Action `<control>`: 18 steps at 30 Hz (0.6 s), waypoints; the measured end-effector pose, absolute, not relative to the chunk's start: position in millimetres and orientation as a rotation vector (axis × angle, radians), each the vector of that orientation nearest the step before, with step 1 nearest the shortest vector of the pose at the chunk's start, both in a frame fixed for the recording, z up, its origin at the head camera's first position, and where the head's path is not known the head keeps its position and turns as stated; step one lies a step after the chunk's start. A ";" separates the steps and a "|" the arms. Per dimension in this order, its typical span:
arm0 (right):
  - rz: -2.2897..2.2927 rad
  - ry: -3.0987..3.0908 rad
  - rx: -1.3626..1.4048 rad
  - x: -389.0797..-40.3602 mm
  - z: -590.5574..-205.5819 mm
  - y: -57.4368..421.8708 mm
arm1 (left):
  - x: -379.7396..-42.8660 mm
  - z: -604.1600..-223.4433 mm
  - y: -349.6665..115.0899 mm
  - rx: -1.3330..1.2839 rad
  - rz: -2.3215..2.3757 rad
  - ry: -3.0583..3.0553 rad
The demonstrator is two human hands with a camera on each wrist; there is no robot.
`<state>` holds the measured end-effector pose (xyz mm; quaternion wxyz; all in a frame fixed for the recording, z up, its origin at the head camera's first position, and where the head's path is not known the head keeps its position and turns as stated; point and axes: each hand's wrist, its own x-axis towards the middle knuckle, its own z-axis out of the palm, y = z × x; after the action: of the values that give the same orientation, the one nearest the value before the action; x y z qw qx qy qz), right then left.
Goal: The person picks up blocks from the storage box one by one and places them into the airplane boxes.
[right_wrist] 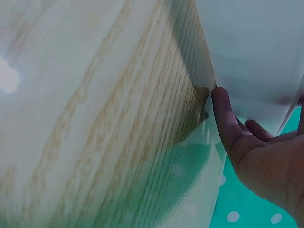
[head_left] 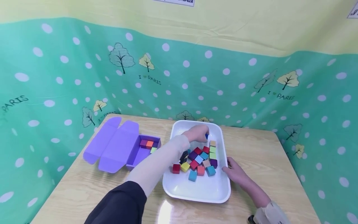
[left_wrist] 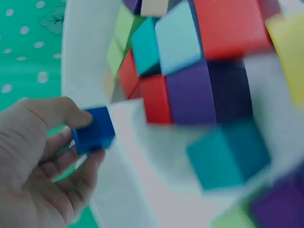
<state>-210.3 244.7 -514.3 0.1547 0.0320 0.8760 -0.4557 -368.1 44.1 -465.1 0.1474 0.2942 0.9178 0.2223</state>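
My left hand (head_left: pixel 198 133) reaches over the far end of a white plastic tray (head_left: pixel 195 193). Between thumb and fingers it pinches a dark blue cube (left_wrist: pixel 94 129), held near the tray's wall in the left wrist view. Many coloured cubes lie in the tray, among them a yellow cube (head_left: pixel 185 167), a light blue cube (head_left: pixel 199 159) and several red, purple, teal and green ones. My right hand (head_left: pixel 236 171) holds the tray's right side, thumb at the rim and fingers (right_wrist: pixel 222 102) against the outer wall.
Left of the tray, an open purple box (head_left: pixel 139 155) has its lid (head_left: pixel 118 146) folded out to the left; a few cubes, including an orange cube (head_left: pixel 149 144), sit inside. The wooden table (head_left: pixel 263 152) is backed by a green and yellow curtain (head_left: pixel 179 77).
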 end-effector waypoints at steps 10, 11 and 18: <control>-1.317 2.496 0.074 -210.4 -514.4 244.9 | -348.4 -418.2 -26.9 1.071 0.562 2.638; -1.316 2.489 0.071 -210.5 -514.5 245.2 | -343.4 -415.5 -37.9 1.080 0.543 2.647; -1.319 2.471 0.046 -212.2 -514.4 245.8 | -307.2 -399.5 -122.8 0.995 0.419 2.659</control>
<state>-212.2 245.8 -514.4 0.1693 0.0163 0.8693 -0.4641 -307.2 -122.8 -399.5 0.1356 0.3436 0.9180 0.1445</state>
